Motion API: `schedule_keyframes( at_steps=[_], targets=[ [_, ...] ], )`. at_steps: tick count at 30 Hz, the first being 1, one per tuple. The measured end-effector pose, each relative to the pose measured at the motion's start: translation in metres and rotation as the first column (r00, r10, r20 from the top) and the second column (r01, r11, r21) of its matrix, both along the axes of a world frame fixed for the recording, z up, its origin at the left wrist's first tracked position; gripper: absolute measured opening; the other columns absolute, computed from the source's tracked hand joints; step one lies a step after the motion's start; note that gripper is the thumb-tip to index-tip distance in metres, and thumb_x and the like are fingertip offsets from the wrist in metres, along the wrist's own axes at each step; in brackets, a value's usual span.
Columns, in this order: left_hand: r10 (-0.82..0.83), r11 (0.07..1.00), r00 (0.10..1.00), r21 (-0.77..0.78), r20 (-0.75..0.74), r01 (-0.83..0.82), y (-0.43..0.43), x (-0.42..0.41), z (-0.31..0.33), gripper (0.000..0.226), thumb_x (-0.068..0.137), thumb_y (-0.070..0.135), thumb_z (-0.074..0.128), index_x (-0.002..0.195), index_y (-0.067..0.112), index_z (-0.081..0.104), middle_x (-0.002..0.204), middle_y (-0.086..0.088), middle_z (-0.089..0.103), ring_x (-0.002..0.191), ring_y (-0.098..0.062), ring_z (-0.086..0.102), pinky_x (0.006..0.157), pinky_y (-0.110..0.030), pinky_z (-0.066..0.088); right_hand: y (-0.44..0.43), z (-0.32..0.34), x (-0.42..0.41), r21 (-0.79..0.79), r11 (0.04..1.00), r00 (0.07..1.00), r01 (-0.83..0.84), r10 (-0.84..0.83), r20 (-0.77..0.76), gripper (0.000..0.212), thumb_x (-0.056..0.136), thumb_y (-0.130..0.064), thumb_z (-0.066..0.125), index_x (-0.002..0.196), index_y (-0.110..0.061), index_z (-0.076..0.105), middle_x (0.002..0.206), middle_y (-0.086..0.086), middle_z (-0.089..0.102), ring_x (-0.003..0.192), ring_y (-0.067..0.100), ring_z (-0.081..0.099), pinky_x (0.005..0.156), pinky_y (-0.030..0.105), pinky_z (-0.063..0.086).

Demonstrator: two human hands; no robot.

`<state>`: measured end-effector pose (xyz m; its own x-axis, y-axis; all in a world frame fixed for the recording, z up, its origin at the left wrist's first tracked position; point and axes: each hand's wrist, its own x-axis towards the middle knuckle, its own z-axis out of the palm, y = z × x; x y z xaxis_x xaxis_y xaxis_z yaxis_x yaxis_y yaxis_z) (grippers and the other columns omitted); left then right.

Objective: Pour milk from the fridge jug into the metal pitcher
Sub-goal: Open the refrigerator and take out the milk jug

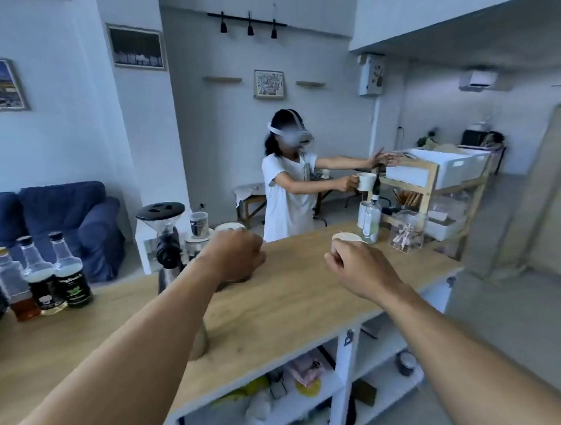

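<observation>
Left grip: my left hand, centre of the frame, is curled into a fist over the counter; something dark sits under it, mostly hidden, and I cannot tell whether the fingers have hold of it.
Right grip: my right hand, right of centre, is also curled shut; a pale rounded rim shows just beyond the knuckles, and I cannot tell whether I hold it or it merely lies behind.
Milk jug: not in view; no fridge shows anywhere in the frame.
Metal pitcher: none I can name for certain; a small steel cup stands past the counter's far edge, beside the coffee grinder, left of centre.
Syrup bottles: three bottles at lower left of the frame, well apart from both hands.
Glass bottle with pourer: bottle at the counter's far right end, near a clear jar.
Other person: person in a headset, upper centre, holding a white mug.
Stage, as I judge it: the pour is not begun; the jug has yet to be fetched.
Handling, jug: likely heavy when full, cold and perhaps slick with condensation; take it by the handle, second hand under the base.
Handling, pitcher: stiff, light, smooth-walled; hold by its handle and steady it on the counter.
</observation>
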<state>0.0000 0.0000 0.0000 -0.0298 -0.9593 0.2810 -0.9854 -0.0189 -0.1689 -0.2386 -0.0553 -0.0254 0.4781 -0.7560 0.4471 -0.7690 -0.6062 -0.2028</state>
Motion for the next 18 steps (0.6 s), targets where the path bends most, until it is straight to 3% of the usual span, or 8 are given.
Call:
schedule_keyframes(
  at_steps=[8, 11, 15, 18],
  targets=[
    [-0.35, 0.933, 0.937, 0.084, -0.005, 0.349, -0.034, -0.198, -0.004, 0.034, 0.099, 0.041, 0.044, 0.097, 0.012, 0.063, 0.104, -0.014, 0.066, 0.096, -0.034, 0.062, 0.074, -0.036, 0.046, 0.043, -0.023, -0.213, 0.055, 0.945, 0.945, 0.322, -0.325, 0.042, 0.039, 0.092, -0.028, 0.047, 0.057, -0.017, 0.033, 0.054, 0.0, 0.042, 0.056, 0.028, 0.049, 0.051, 0.039, 0.035],
    [-0.492, 0.863, 0.87, 0.121, -0.012, 0.49, -0.033, -0.292, -0.009, 0.035, 0.1, 0.04, 0.043, 0.102, 0.011, 0.063, 0.106, -0.014, 0.066, 0.096, -0.034, 0.061, 0.071, -0.033, 0.043, 0.072, -0.032, -0.294, 0.058, 0.868, 0.867, 0.494, -0.496, 0.037, 0.043, 0.093, -0.028, 0.048, 0.056, -0.019, 0.027, 0.056, 0.001, 0.039, 0.061, 0.033, 0.05, 0.054, 0.035, 0.031],
    [-0.648, 0.758, 0.761, 0.109, 0.02, 0.643, -0.015, -0.407, -0.015, 0.031, 0.099, 0.041, 0.044, 0.111, 0.018, 0.061, 0.111, -0.008, 0.067, 0.105, -0.03, 0.06, 0.067, -0.029, 0.029, 0.111, -0.036, -0.371, 0.093, 0.777, 0.775, 0.622, -0.628, 0.064, 0.036, 0.093, -0.031, 0.047, 0.061, -0.018, 0.037, 0.067, 0.006, 0.051, 0.064, 0.027, 0.047, 0.059, 0.035, 0.038],
    [-0.721, 0.688, 0.693, 0.099, -0.018, 0.718, -0.008, -0.469, -0.017, 0.031, 0.097, 0.043, 0.046, 0.115, 0.023, 0.06, 0.117, -0.01, 0.067, 0.113, -0.031, 0.059, 0.076, -0.031, 0.035, 0.14, -0.037, -0.421, 0.114, 0.703, 0.697, 0.702, -0.711, 0.098, 0.031, 0.092, -0.028, 0.047, 0.064, -0.016, 0.042, 0.072, 0.008, 0.061, 0.068, 0.03, 0.055, 0.056, 0.033, 0.037]
  ],
)
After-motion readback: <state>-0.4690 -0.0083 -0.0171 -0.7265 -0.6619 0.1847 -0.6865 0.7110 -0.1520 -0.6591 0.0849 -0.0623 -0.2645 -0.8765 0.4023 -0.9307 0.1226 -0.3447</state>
